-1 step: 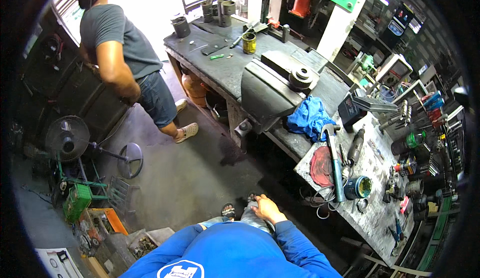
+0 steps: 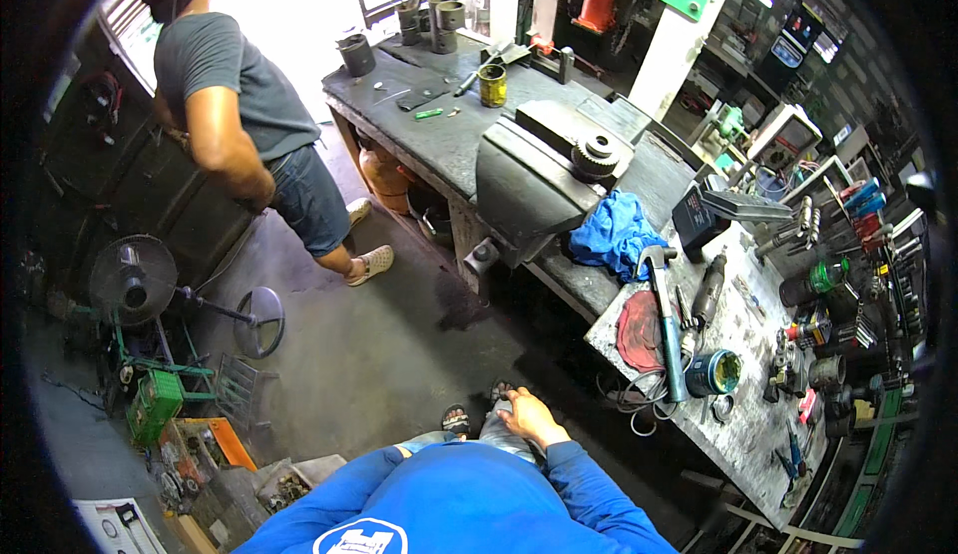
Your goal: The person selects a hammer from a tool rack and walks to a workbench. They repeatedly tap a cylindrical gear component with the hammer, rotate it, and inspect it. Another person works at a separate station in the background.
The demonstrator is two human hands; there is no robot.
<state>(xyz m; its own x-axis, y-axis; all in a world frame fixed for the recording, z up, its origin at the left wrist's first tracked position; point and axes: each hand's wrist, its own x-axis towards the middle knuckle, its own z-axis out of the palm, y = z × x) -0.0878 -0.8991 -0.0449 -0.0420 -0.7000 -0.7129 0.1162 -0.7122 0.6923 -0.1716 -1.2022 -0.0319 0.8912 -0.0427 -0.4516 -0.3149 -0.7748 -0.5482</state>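
Beyond and right of the relaxed, seemingly empty right hand (image 2: pixel 534 420) rested on the leg (image 2: pixel 496 432), the hammer (image 2: pixel 667 329) is laid unheld on the bench (image 2: pixel 743 444), no work seen under way, the left hand hidden.

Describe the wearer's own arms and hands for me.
The right sleeve and left sleeve are long and plain blue, the right one reaching the wrist. The right hand wears no glove; the left hand cannot be made out.
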